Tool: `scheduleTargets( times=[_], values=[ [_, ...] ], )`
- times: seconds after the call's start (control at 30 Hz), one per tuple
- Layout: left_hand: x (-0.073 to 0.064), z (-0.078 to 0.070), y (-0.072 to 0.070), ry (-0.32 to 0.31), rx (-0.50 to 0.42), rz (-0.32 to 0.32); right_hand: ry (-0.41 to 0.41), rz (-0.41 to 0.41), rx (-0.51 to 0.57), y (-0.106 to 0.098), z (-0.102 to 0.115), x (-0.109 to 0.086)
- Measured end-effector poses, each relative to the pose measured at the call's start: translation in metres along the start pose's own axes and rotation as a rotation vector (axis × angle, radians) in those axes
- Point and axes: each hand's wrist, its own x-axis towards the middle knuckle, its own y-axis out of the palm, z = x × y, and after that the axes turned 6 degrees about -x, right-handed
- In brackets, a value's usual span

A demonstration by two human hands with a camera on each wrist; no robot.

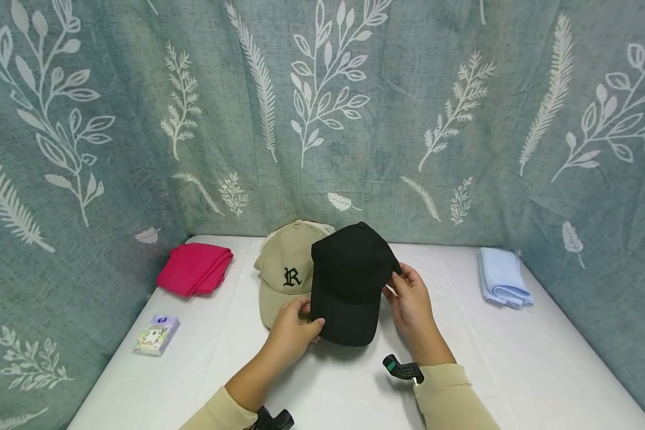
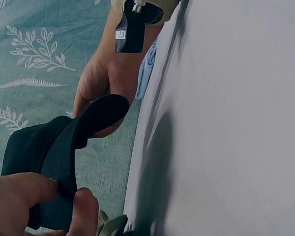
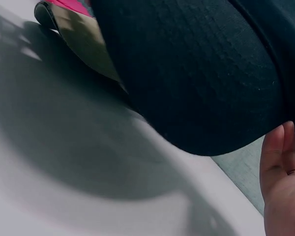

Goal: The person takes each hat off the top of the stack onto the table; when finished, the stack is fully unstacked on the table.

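Note:
A plain black baseball cap is held up off the table, its brim toward me. My left hand pinches the brim's left edge between thumb and fingers. At the cap's right side, my right hand holds the edge of the crown with its fingertips. In the left wrist view, the thumb and a finger lie on either side of the black cloth. A beige cap with a dark letter R lies behind, partly covered by the black one. Something whitish peeks out behind the beige crown.
Folded red cloth lies at the back left, with a small purple-and-white packet in front of it. A folded light blue cloth lies at the right. Leaf-patterned green curtains border the white table.

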Motion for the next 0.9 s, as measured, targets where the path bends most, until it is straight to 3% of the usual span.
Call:
scheduleTargets(
  times=[0.3,0.7,0.9],
  values=[
    [0.01,-0.003,0.019,-0.005,-0.006,0.02,-0.003,-0.041,0.0,-0.02,0.007,0.006],
    [0.023,-0.004,0.056,-0.008,0.083,-0.032,-0.011,-0.099,0.032,-0.049,0.011,0.013],
    [0.028,-0.006,0.069,-0.024,0.05,-0.058,-0.007,-0.117,0.004,-0.058,0.005,0.016]
  ],
)
